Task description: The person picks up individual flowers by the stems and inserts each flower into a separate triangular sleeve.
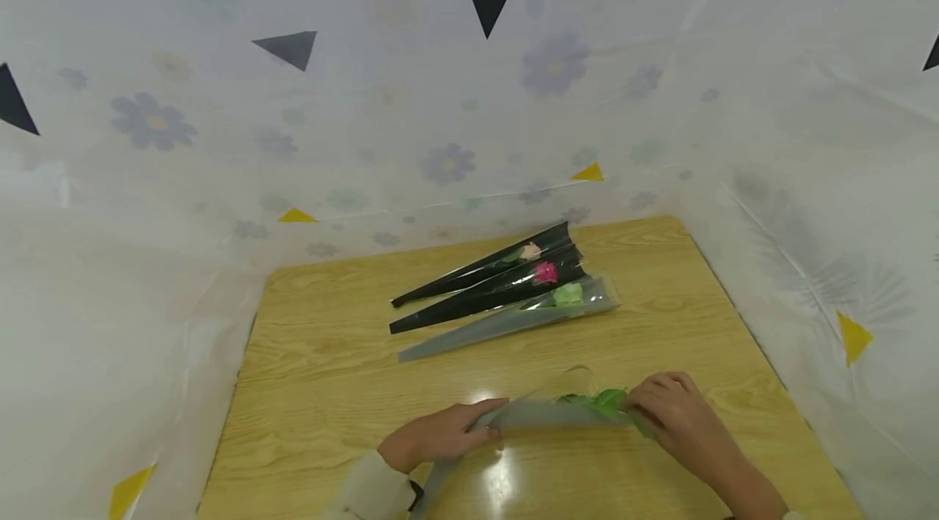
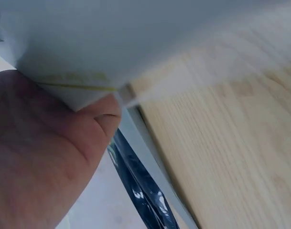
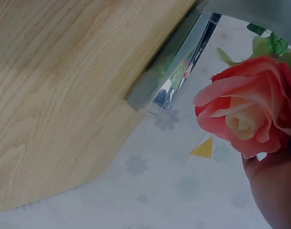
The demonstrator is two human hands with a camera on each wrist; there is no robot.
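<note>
My left hand (image 1: 443, 432) pinches a translucent grey flower sleeve (image 1: 553, 414) between thumb and fingers; in the left wrist view the sleeve (image 2: 116, 38) spreads above the thumb. At the sleeve's wide end, my right hand (image 1: 671, 418) holds an artificial rose by the bloom. The rose (image 3: 245, 112) shows coral-pink petals and a cream centre in the right wrist view, but the hand hides it in the head view. Its green leaves (image 1: 607, 402) lie at the sleeve's opening. The stem is hidden.
Farther back on the wooden table (image 1: 315, 373) lie three wrapped roses: a peach one (image 1: 531, 251) and a magenta one (image 1: 545, 272) in black sleeves, and a green one (image 1: 567, 295) in a grey sleeve. White patterned sheeting (image 1: 411, 96) surrounds the table.
</note>
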